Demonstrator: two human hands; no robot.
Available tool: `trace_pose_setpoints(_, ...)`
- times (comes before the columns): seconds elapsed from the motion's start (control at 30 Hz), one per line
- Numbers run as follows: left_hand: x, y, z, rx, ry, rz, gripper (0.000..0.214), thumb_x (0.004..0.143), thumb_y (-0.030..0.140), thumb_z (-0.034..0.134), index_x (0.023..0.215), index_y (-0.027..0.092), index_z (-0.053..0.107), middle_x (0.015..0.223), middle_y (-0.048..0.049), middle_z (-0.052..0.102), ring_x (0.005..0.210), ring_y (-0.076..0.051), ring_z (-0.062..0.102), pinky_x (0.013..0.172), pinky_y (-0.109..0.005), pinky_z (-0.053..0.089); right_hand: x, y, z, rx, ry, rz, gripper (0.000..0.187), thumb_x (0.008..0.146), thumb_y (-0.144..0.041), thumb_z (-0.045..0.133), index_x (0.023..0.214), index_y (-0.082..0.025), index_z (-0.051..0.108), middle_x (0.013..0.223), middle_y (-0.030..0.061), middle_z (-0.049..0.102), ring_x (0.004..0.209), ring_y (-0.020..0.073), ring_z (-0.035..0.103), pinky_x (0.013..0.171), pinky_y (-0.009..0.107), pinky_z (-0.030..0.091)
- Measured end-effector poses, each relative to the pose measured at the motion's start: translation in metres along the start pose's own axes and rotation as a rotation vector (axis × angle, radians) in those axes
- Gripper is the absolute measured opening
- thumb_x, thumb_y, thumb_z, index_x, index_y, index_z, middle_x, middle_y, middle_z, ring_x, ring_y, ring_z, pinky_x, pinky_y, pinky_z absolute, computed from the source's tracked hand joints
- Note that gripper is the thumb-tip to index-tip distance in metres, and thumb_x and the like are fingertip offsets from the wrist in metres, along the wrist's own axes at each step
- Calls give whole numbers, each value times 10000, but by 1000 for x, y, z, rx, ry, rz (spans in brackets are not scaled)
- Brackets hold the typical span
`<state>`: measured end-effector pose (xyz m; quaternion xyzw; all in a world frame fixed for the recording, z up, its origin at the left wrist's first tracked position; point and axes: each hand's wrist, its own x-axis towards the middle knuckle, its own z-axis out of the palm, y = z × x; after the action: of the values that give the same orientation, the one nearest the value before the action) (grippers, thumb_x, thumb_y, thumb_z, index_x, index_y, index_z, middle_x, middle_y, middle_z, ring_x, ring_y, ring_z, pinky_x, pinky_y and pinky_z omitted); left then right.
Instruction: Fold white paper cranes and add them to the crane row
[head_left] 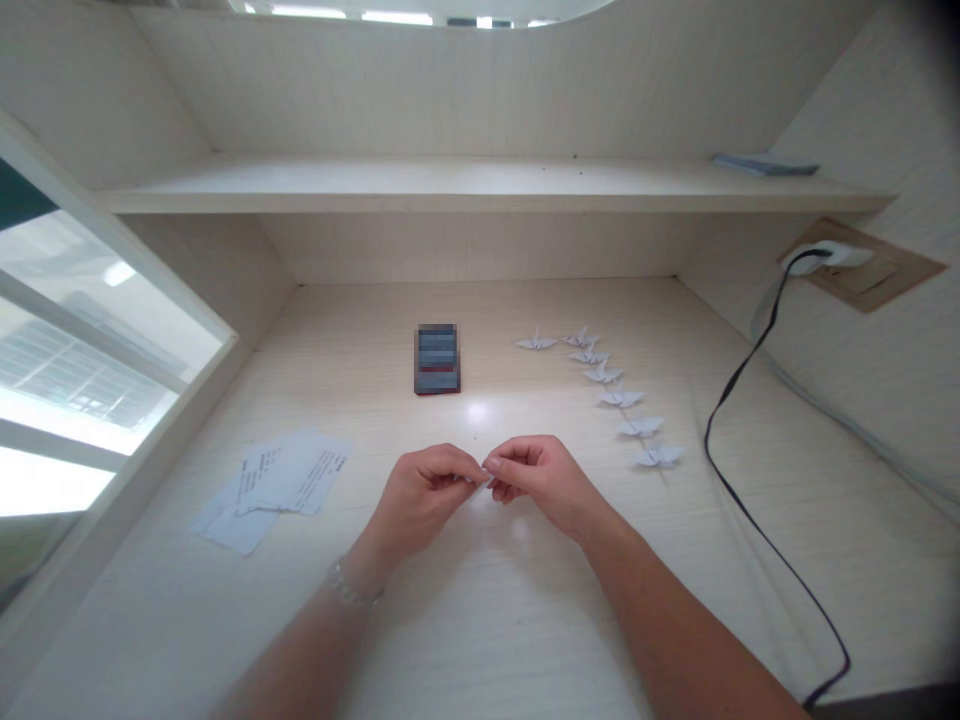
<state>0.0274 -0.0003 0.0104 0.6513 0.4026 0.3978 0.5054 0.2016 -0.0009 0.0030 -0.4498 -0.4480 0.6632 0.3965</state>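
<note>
Both my hands meet over the middle of the desk, pinching one small folded piece of white paper. Thumb and fingers of my left hand are closed on its left side. My right hand grips it from the right with the fingertips pressed together. Most of the paper is hidden by my fingers, so its shape is unclear. Several white paper cranes stand in a curved row beyond and to the right of my right hand. Loose printed paper sheets lie overlapping to the left of my left hand.
A dark, pixelated phone-sized object lies beyond my hands. Along the right runs a black cable from a plug in the wall socket. A shelf spans the back, bearing a thin flat item. Glass panes stand at left.
</note>
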Motion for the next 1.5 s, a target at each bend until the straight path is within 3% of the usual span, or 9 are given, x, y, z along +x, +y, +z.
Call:
trace_pose_setpoints(0.47, 4, -7, -2, -132, -13, -238, 134, 718, 205, 630, 818, 154, 702, 760, -56, 692, 682, -146, 594, 632, -241, 453, -1, -1, 4, -145, 52, -32, 215, 691, -329, 661, 766, -128, 676, 562, 19, 615, 498, 111, 560, 509, 246, 462)
trace_pose_setpoints(0.67, 5, -11, -2, -330, -15, -311, 165, 732, 179, 588, 858, 138, 686, 810, -74, 685, 722, -158, 609, 666, -270, 471, 0, -1, 4, -152, 73, -48, 201, 684, -313, 664, 760, -126, 669, 566, 16, 618, 501, 118, 569, 506, 250, 466)
trace_pose_setpoints(0.83, 7, -10, -2, -530, 42, -371, 242, 731, 210, 589, 954, 138, 650, 860, -86, 675, 767, -172, 619, 701, -317, 494, -1, 1, 4, -228, 115, -151, 175, 725, -296, 627, 807, -148, 671, 603, 24, 637, 543, 134, 583, 534, 259, 468)
trace_pose_setpoints(1.0, 8, -9, -3, -319, 97, -333, 202, 723, 292, 625, 841, 132, 663, 769, -56, 658, 677, -133, 592, 606, -245, 478, -4, 1, 8, -413, 148, -269, 141, 776, -256, 566, 831, -184, 674, 684, 31, 659, 619, 150, 603, 587, 268, 468)
trace_pose_setpoints(1.17, 6, -13, -1, -135, 114, -254, 194, 702, 249, 650, 856, 132, 636, 789, -57, 666, 716, -143, 607, 656, -254, 478, -1, 5, 6, -378, 106, -191, 144, 772, -276, 571, 830, -178, 659, 681, 34, 651, 615, 154, 605, 580, 273, 475)
trace_pose_setpoints(1.3, 5, -13, 0, -150, 95, -224, 208, 714, 236, 646, 891, 137, 601, 801, -56, 663, 745, -147, 620, 687, -262, 482, 3, 10, 6, -257, 74, -121, 165, 749, -299, 596, 810, -158, 657, 679, 36, 646, 603, 149, 601, 576, 274, 485)
trace_pose_setpoints(1.5, 4, -10, 0, -231, 37, -264, 364, 675, 207, 687, 1009, 151, 552, 828, -53, 663, 736, -145, 626, 665, -256, 490, 3, 10, 9, -222, 166, -167, 141, 750, -264, 592, 805, -153, 659, 698, 36, 648, 603, 140, 602, 574, 258, 477)
